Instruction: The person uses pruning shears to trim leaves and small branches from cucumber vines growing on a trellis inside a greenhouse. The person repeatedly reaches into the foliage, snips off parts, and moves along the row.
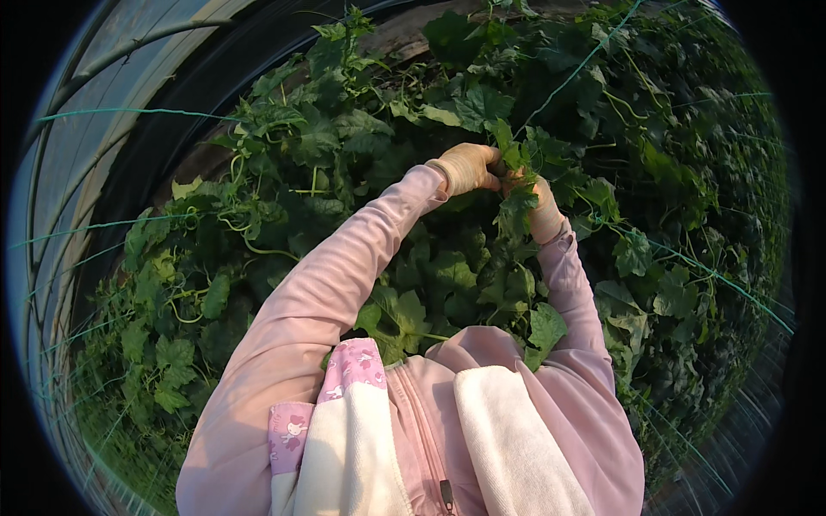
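My left hand point(473, 166), in a pale knitted glove or cuff, reaches in from the left with its fingers curled at a leafy climbing vine shoot point(516, 155). From the other side my right hand point(541, 198), similarly covered, grips the same shoot lower down. Leaves hide part of its fingers. The two hands almost meet at the stem. A green twine point(574, 74) slants down from the upper right to the shoot just above my hands. One broad leaf point(516, 209) hangs in front of my right hand.
Dense vines with lobed leaves point(455, 271) surround my arms. More green twine point(703, 267) runs off to the right, and another strand point(142, 111) crosses at the left. Curved frame pipes point(84, 77) and plastic sheeting point(193, 71) stand at the left. A white towel point(348, 445) hangs over my chest.
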`<state>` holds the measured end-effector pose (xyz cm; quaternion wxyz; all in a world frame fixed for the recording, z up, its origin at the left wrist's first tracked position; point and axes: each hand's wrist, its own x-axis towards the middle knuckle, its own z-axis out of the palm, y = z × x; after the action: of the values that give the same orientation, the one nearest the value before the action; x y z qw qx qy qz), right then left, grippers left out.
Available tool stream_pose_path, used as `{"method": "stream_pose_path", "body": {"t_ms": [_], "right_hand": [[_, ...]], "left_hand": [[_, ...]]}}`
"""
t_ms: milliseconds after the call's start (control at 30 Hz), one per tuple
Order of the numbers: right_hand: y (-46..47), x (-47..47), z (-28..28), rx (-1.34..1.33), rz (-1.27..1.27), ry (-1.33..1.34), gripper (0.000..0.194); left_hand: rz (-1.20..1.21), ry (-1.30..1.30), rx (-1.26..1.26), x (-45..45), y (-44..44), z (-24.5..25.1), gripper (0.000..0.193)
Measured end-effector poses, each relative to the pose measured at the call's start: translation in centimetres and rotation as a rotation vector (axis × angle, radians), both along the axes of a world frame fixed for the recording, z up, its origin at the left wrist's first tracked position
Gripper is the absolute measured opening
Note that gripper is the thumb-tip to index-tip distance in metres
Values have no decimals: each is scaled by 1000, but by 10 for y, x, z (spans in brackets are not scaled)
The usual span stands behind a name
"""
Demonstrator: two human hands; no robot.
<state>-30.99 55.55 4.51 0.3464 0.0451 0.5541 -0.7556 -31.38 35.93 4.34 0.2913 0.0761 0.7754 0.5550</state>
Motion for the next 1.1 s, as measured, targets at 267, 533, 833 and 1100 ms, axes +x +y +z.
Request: {"method": "stream_pose_path", "body": {"t_ms": [267,533,833,1100], "right_hand": [[11,-4,-14,-15,27,20,26],[10,-6,-15,110,75,23,28],[7,-7,-19,41,15,-48,30],[5,-30,33,357,-532,62,32]], "left_hand": [[0,-15,-16,0,-1,3,38],[5,24,-29,3,-1,2,38],[43,3,-24,6,-5,6,30],[129,-49,-13,8,-3,5,26]]}}
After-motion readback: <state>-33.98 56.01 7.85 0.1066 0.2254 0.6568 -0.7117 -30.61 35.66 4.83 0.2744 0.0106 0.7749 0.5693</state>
